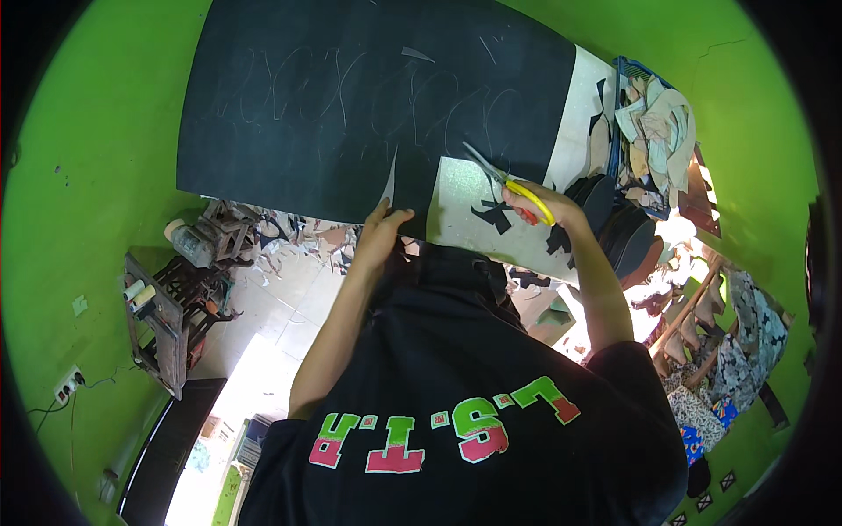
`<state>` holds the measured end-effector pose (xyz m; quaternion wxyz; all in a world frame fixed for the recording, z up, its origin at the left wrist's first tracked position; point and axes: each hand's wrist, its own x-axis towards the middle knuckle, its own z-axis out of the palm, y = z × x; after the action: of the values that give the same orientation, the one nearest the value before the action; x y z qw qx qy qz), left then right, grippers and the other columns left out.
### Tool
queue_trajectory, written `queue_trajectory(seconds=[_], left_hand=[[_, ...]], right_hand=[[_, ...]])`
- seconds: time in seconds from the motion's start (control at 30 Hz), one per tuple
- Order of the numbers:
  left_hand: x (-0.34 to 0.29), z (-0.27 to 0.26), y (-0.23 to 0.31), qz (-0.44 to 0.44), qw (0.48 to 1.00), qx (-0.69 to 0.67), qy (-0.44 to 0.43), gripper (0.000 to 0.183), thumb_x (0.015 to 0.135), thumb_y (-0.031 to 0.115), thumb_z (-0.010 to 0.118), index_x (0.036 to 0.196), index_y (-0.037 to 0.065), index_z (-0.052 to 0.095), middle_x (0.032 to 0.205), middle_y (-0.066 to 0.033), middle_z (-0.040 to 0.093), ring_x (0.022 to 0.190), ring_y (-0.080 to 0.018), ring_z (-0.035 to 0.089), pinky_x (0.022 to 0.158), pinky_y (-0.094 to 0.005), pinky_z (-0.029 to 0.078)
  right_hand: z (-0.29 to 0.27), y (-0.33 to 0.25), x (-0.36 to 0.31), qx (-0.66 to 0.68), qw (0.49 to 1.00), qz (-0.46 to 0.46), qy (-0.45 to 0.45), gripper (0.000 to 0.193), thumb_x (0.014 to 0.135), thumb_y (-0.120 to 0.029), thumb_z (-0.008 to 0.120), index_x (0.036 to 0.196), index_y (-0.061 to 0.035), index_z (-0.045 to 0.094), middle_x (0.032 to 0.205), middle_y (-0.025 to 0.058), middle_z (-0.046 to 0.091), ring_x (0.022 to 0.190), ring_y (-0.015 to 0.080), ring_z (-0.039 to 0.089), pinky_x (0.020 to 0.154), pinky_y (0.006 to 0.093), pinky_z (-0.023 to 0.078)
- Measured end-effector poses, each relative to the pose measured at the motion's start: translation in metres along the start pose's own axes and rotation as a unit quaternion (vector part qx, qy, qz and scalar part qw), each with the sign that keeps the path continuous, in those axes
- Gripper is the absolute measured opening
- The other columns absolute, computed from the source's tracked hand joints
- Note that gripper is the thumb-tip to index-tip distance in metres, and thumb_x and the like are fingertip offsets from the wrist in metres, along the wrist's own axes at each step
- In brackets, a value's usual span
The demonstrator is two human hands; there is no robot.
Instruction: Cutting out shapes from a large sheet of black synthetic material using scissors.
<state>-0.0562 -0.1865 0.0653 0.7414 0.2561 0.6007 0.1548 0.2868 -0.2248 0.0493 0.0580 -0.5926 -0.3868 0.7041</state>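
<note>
A large black sheet (289, 145) with pale curved outlines drawn on it covers most of the table, a corner cut out at its near right. My left hand (377, 238) grips the sheet's near edge, thumb on top; the fingers beneath are partly hidden. A narrow pale sliver (391, 178) points away from that hand; I cannot tell whether it is a slit or a loose piece. In my right hand (561, 212) are scissors (491, 168) with yellow and red handles, their blades over the sheet near a drawn curve. Black scraps (493, 216) lie beside the right hand.
Stacked dark sole-shaped pieces (627, 241) stand at the table's right edge. Beyond them a blue basket (621, 74) holds pale offcuts. More scraps (329, 238) litter the floor below. To the left are a wooden rack (162, 324) and a clear jar (191, 245).
</note>
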Motion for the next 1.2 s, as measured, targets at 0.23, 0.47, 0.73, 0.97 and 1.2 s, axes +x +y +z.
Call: queue_trajectory(seconds=[0.23, 0.47, 0.73, 0.97, 1.2], left_hand=[[0.014, -0.011, 0.051, -0.086, 0.994, -0.035, -0.06, 0.067, 0.095, 0.037, 0.062, 0.145, -0.003, 0.041, 0.129, -0.0141, 0.057, 0.107, -0.0208, 0.058, 0.097, -0.0368, 0.044], [0.093, -0.009, 0.055, -0.141, 0.985, 0.065, -0.07, 0.051, 0.09, 0.044, 0.071, 0.113, 0.0, 0.064, 0.099, -0.0092, 0.064, 0.081, -0.0198, 0.064, 0.074, -0.0323, 0.047], [0.131, -0.015, 0.016, -0.067, 0.987, -0.044, -0.136, 0.023, 0.089, 0.003, 0.073, 0.111, -0.001, 0.066, 0.107, -0.0125, 0.072, 0.088, -0.0181, 0.071, 0.077, -0.0323, 0.06], [0.12, -0.019, 0.013, -0.058, 0.98, -0.079, -0.174, 0.026, 0.093, 0.002, 0.067, 0.118, 0.002, 0.064, 0.107, -0.0113, 0.072, 0.089, -0.0183, 0.072, 0.08, -0.0329, 0.061], [0.113, -0.021, 0.016, -0.082, 0.97, -0.115, -0.199, 0.027, 0.095, 0.006, 0.066, 0.121, 0.001, 0.06, 0.105, -0.012, 0.072, 0.089, -0.0196, 0.073, 0.077, -0.0351, 0.064]], right_hand=[[-0.038, -0.006, 0.035, -0.078, 0.983, 0.052, -0.155, 0.062, 0.092, -0.072, 0.053, 0.088, -0.01, 0.054, 0.064, -0.0006, 0.051, 0.051, 0.0077, 0.053, 0.048, 0.0235, 0.042], [-0.042, -0.026, 0.067, -0.144, 0.975, 0.042, -0.167, 0.067, 0.09, -0.077, 0.049, 0.092, -0.0099, 0.053, 0.063, -0.0011, 0.049, 0.05, 0.0086, 0.049, 0.047, 0.0267, 0.041], [-0.039, -0.038, 0.072, -0.163, 0.971, 0.031, -0.174, 0.064, 0.093, -0.075, 0.047, 0.09, -0.0114, 0.051, 0.063, -0.001, 0.049, 0.049, 0.0085, 0.047, 0.047, 0.0275, 0.04], [-0.03, -0.015, 0.081, -0.084, 0.982, -0.066, -0.157, 0.065, 0.094, -0.073, 0.047, 0.081, -0.01, 0.05, 0.063, -0.0004, 0.051, 0.052, 0.0092, 0.052, 0.047, 0.0266, 0.044], [-0.013, -0.045, 0.075, -0.071, 0.987, -0.021, -0.145, 0.075, 0.096, -0.076, 0.037, 0.073, -0.0063, 0.054, 0.061, 0.0024, 0.055, 0.054, 0.0123, 0.059, 0.052, 0.029, 0.048]])
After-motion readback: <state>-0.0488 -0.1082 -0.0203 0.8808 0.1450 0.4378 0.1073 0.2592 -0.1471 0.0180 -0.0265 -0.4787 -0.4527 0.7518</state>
